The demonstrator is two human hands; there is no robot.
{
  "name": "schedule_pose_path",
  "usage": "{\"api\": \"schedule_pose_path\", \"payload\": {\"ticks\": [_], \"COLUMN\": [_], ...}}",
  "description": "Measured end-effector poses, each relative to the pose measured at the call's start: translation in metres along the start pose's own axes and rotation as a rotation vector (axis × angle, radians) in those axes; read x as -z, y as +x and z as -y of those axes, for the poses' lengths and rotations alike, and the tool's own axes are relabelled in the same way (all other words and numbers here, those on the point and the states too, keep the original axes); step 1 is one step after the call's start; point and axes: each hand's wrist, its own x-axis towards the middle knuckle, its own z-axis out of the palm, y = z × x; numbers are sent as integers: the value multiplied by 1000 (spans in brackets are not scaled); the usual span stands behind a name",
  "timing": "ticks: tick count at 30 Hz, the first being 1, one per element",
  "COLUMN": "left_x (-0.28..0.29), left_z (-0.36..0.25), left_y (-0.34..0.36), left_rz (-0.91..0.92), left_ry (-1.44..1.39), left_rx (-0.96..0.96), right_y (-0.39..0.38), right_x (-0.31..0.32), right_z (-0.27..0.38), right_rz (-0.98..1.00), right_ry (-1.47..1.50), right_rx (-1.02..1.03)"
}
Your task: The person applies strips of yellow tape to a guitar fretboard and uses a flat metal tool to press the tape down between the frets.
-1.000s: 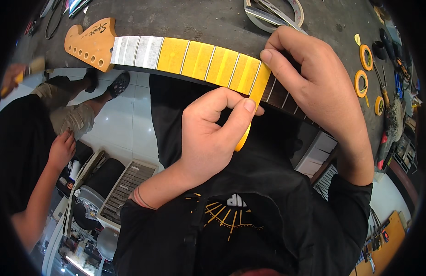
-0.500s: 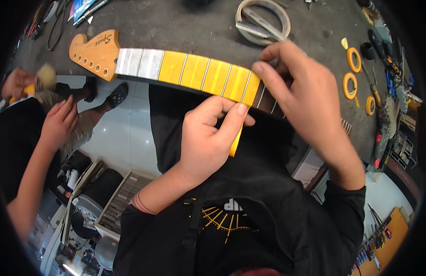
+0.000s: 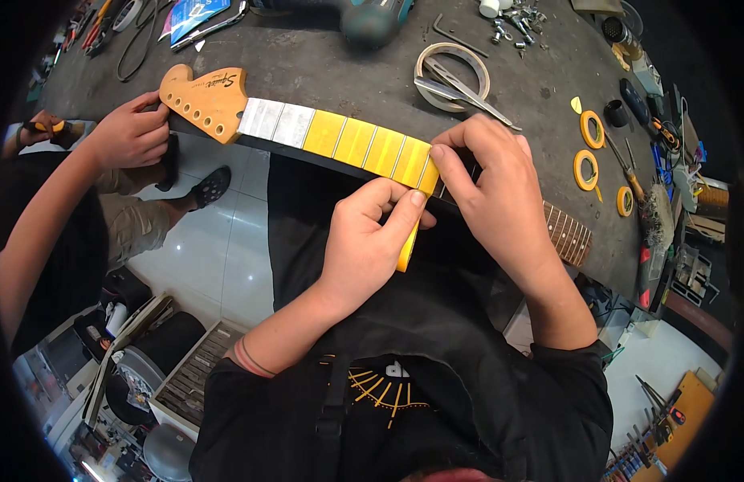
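Observation:
A guitar neck (image 3: pixel 548 210) lies along the workbench's near edge, its wooden headstock (image 3: pixel 205 100) to the left. Silvery-white tape (image 3: pixel 275 122) covers the fretboard beside the headstock, and yellow masking tape (image 3: pixel 357 145) follows it between the metal frets. My left hand (image 3: pixel 364 233) is closed, thumb and fingers pinching yellow tape at the near edge; an end of it hangs down below. Across the neck, my right hand (image 3: pixel 492 173) is closed with thumb and forefinger together at the far side of the last yellow strip. Bare dark fretboard shows beyond it.
A co-worker's hand (image 3: pixel 137 132) is at the headstock's tip. Behind the neck lie a large tape roll (image 3: pixel 462 55) with metal tools, a hex key (image 3: pixel 456 36), loose screws (image 3: pixel 520 22) and a power tool (image 3: pixel 372 22). Small yellow tape rolls (image 3: pixel 585 170) lie at right.
The view has shifted, showing more of the bench's far side. The co-worker's hand has risen to the headstock. My right thumb and forefinger have drawn together at the tape; my left keeps its pinch.

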Motion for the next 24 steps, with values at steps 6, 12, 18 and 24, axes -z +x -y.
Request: {"api": "schedule_pose_path", "payload": {"ticks": [6, 12, 18, 24], "left_x": [-2, 2, 2, 2], "left_z": [2, 0, -4, 0], "left_y": [2, 1, 2, 1], "left_rz": [7, 24, 21, 28], "left_ry": [-15, 18, 13, 9], "left_rx": [-17, -27, -15, -24], "right_y": [-2, -5, -13, -25], "right_x": [7, 13, 13, 17], "right_z": [-1, 1, -4, -7], "right_rz": [102, 164, 80, 24], "right_ry": [3, 19, 70, -154], "right_rx": [-34, -22, 42, 404]}}
